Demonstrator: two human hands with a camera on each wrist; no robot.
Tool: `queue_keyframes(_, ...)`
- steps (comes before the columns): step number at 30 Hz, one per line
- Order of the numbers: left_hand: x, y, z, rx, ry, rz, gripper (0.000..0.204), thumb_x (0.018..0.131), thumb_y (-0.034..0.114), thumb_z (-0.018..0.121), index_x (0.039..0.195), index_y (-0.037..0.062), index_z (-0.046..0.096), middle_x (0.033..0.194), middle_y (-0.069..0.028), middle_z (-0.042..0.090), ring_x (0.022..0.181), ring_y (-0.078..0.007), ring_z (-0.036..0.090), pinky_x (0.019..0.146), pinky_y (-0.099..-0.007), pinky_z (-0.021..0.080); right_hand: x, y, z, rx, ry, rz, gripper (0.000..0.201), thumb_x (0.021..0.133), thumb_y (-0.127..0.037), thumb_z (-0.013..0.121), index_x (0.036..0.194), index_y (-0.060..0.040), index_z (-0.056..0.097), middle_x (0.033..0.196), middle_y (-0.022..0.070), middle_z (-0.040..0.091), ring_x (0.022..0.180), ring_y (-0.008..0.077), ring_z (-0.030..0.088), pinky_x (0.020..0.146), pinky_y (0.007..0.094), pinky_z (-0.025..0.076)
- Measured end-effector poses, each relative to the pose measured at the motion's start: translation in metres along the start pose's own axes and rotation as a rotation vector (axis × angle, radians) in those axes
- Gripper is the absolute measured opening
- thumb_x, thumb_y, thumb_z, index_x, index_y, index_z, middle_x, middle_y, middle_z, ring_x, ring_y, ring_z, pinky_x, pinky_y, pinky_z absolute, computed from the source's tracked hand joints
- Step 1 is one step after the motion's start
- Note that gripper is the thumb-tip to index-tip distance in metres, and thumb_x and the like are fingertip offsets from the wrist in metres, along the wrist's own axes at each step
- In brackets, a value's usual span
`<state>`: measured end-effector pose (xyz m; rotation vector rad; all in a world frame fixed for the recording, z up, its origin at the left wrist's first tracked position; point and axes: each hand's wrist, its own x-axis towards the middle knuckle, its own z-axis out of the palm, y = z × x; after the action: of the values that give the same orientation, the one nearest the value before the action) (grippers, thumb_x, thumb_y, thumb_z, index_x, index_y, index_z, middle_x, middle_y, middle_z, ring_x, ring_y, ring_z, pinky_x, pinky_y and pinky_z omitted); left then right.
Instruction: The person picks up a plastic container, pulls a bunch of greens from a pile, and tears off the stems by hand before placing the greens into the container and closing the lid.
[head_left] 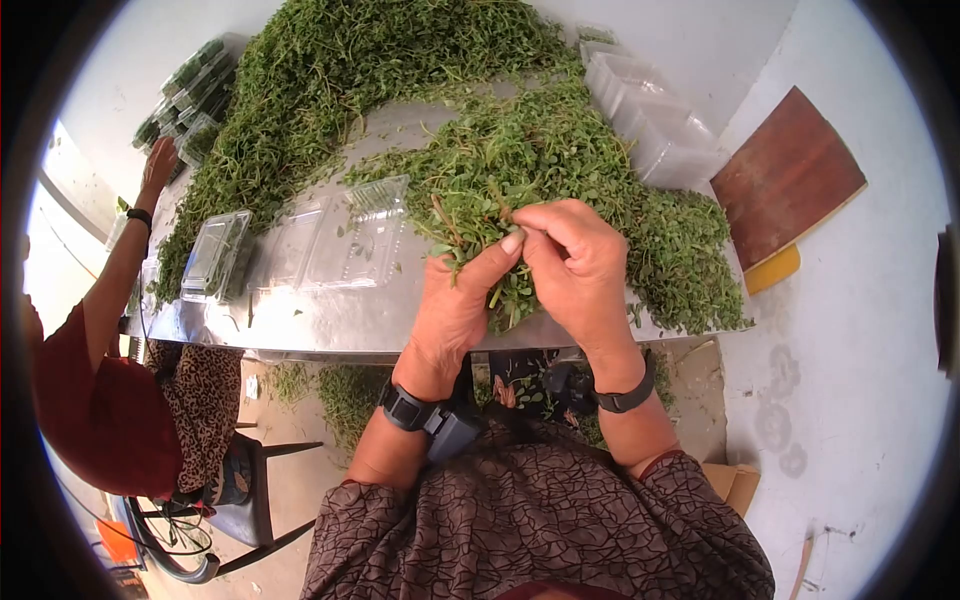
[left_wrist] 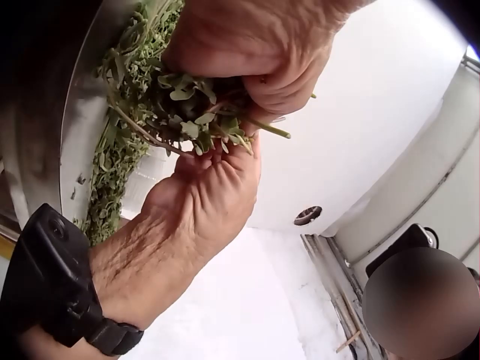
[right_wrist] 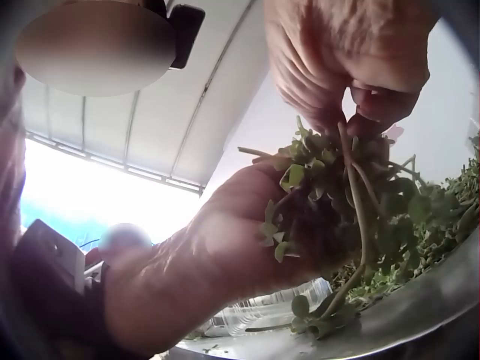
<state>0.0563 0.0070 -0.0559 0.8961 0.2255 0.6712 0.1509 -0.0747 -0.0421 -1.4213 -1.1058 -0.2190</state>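
A bunch of leafy green stems (head_left: 462, 222) is gripped in the left hand (head_left: 458, 300), its thumb lying over the stems. Close against it, the right hand (head_left: 580, 262) pinches a stem between thumb and index finger. In the left wrist view, leaves (left_wrist: 187, 112) and a cut stem stick out between the two hands. The right wrist view shows the right hand (right_wrist: 352, 60) above, pinching a long stem (right_wrist: 360, 202) that hangs in front of the left hand (right_wrist: 225, 232).
Heaped greens (head_left: 380, 50) cover much of the metal table (head_left: 340, 325). Open clear boxes (head_left: 345, 250) lie at the left, stacked empty boxes (head_left: 650, 120) at the back right. Filled boxes (head_left: 190, 90) stand far left, where another person's arm (head_left: 120, 260) reaches. A brown board (head_left: 790, 180) leans right.
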Motion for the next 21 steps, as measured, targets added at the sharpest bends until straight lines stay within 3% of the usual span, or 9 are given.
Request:
queue_keyframes(3, 0.003, 0.002, -0.002, 0.0, -0.007, 0.007, 0.025, 0.084, 0.01, 0.068, 0.106, 0.0012, 0.062, 0.099, -0.0065, 0.065, 0.088, -0.0145, 0.061, 0.078, -0.0295, 0.05, 0.006, -0.002, -0.004, -0.133, -0.038, -0.088, 0.015, 0.078, 0.001, 0.065, 0.092, -0.0053, 0.067, 0.08, 0.0094, 0.064, 0.063, 0.0221, 0.062, 0.055, 0.03, 0.048)
queue_keyframes(5, 0.005, 0.003, -0.006, -0.011, -0.013, 0.016, 0.025, 0.084, 0.011, 0.068, 0.106, 0.0012, 0.063, 0.097, -0.0069, 0.066, 0.086, -0.0152, 0.061, 0.076, -0.03, 0.051, 0.015, -0.006, -0.011, -0.093, -0.002, 0.058, 0.019, 0.078, 0.001, 0.065, 0.097, -0.0047, 0.066, 0.085, 0.0103, 0.064, 0.065, 0.0243, 0.062, 0.058, 0.0311, 0.049)
queue_keyframes(6, 0.006, 0.003, -0.011, -0.017, 0.003, 0.014, 0.025, 0.084, 0.012, 0.068, 0.105, 0.0011, 0.063, 0.096, -0.0073, 0.066, 0.085, -0.0159, 0.061, 0.075, -0.0303, 0.051, 0.02, -0.003, -0.016, -0.115, -0.02, -0.001, 0.026, 0.079, 0.0, 0.063, 0.104, -0.0047, 0.064, 0.102, 0.0145, 0.065, 0.071, 0.0268, 0.065, 0.062, 0.0324, 0.051)
queue_keyframes(7, 0.007, 0.003, -0.014, -0.024, 0.018, 0.012, 0.025, 0.084, 0.013, 0.067, 0.105, 0.001, 0.063, 0.094, -0.0077, 0.066, 0.083, -0.0165, 0.062, 0.074, -0.0307, 0.051, 0.024, 0.0, -0.017, -0.117, -0.02, -0.001, 0.026, 0.079, 0.0, 0.063, 0.104, -0.0047, 0.064, 0.102, 0.0145, 0.065, 0.071, 0.0268, 0.065, 0.062, 0.0324, 0.051)
queue_keyframes(10, 0.008, 0.0, -0.02, -0.033, 0.045, -0.002, 0.024, 0.088, 0.014, 0.063, 0.108, 0.0011, 0.061, 0.093, -0.0078, 0.065, 0.082, -0.0172, 0.061, 0.072, -0.0319, 0.051, 0.03, 0.01, -0.016, -0.187, -0.174, -0.173, 0.031, 0.079, 0.003, 0.058, 0.108, -0.0037, 0.064, 0.127, 0.0184, 0.056, 0.089, 0.0325, 0.066, 0.072, 0.0367, 0.054)
queue_keyframes(15, 0.008, 0.002, -0.023, -0.081, 0.068, -0.043, 0.024, 0.089, 0.014, 0.062, 0.108, 0.0003, 0.06, 0.093, -0.0079, 0.063, 0.082, -0.0177, 0.06, 0.073, -0.0321, 0.05, 0.028, 0.021, -0.016, -0.321, -0.42, -0.106, 0.029, 0.08, 0.002, 0.05, 0.105, -0.0004, 0.064, 0.123, 0.0139, 0.059, 0.091, 0.0344, 0.064, 0.077, 0.0395, 0.053)
queue_keyframes(18, 0.009, 0.002, -0.027, -0.125, 0.07, -0.074, 0.024, 0.09, 0.014, 0.062, 0.109, 0.0001, 0.057, 0.095, -0.0084, 0.061, 0.084, -0.0187, 0.058, 0.075, -0.0325, 0.049, 0.025, 0.025, -0.017, -0.351, -0.438, -0.165, 0.025, 0.079, 0.001, 0.051, 0.099, -0.0012, 0.065, 0.107, 0.0157, 0.065, 0.087, 0.0365, 0.063, 0.075, 0.0421, 0.052)
queue_keyframes(20, 0.009, 0.001, -0.031, -0.168, 0.046, -0.086, 0.024, 0.09, 0.014, 0.061, 0.109, 0.0001, 0.056, 0.096, -0.009, 0.06, 0.085, -0.0192, 0.058, 0.076, -0.0327, 0.049, 0.024, 0.025, -0.02, -0.336, -0.5, -0.092, 0.017, 0.077, -0.001, 0.053, 0.089, -0.0016, 0.066, 0.091, 0.0165, 0.066, 0.081, 0.0378, 0.062, 0.072, 0.0446, 0.05)
queue_keyframes(21, 0.01, 0.001, -0.032, -0.213, 0.022, -0.093, 0.024, 0.09, 0.014, 0.061, 0.109, 0.0, 0.055, 0.096, -0.0095, 0.059, 0.086, -0.0198, 0.057, 0.076, -0.0328, 0.048, 0.023, 0.024, -0.021, -0.337, -0.498, -0.088, 0.017, 0.077, -0.001, 0.053, 0.089, -0.0016, 0.066, 0.091, 0.0165, 0.066, 0.081, 0.0378, 0.062, 0.072, 0.0446, 0.05)
